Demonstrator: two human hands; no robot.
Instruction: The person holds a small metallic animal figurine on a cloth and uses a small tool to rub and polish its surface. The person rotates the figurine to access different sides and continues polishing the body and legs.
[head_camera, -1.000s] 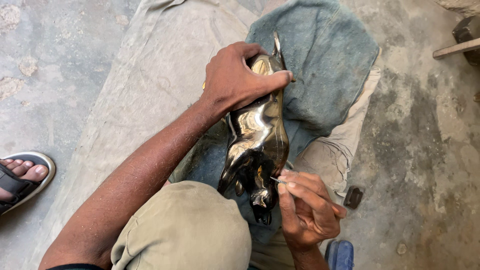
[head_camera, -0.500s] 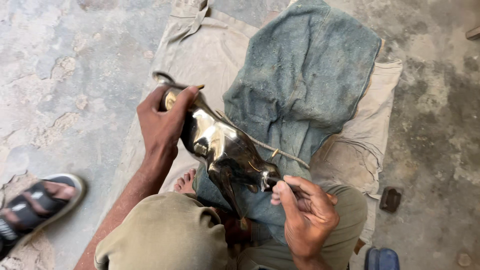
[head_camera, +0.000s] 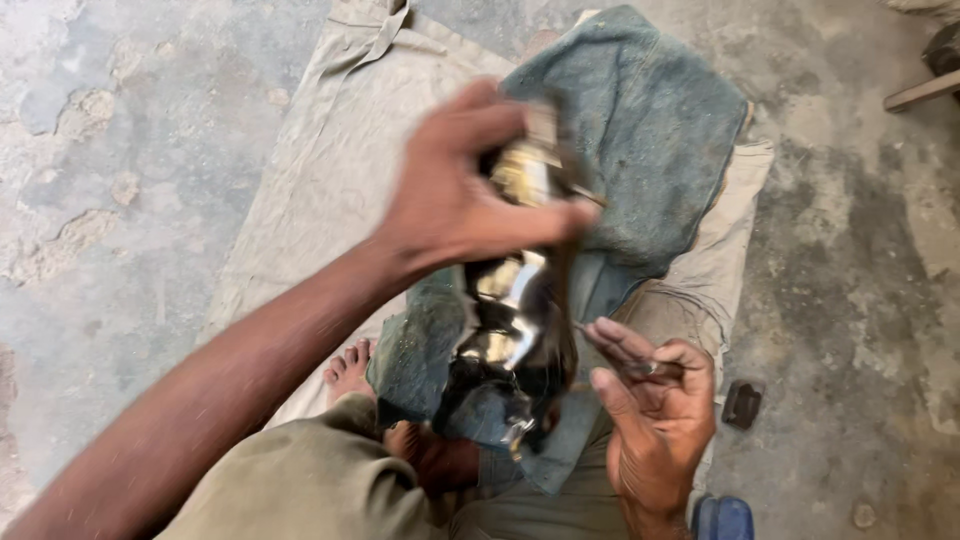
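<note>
Left hand (head_camera: 455, 205): fingers wrapped around the upper end of a polished, dark, curved metal figure (head_camera: 515, 330), blurred, held upright over the lap. Right hand (head_camera: 655, 425): fingers pinched on a thin tool (head_camera: 625, 362) just beside the figure's lower part. Beneath: nubby blue-grey towel (head_camera: 655, 140) on creased beige cloth (head_camera: 330, 170), on rough, cracked concrete floor (head_camera: 110, 150).

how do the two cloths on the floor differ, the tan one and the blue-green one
The tan cloth is the larger and lies flat straight on the concrete floor; the blue-green cloth is smaller and lies on top of it. The tan one looks thin and smooth, the blue-green one thicker and fuzzier, like a towel. The blue-green one runs on under the shiny metal piece; the tan one stays out at the edges. Both look worn and dusty.
</note>
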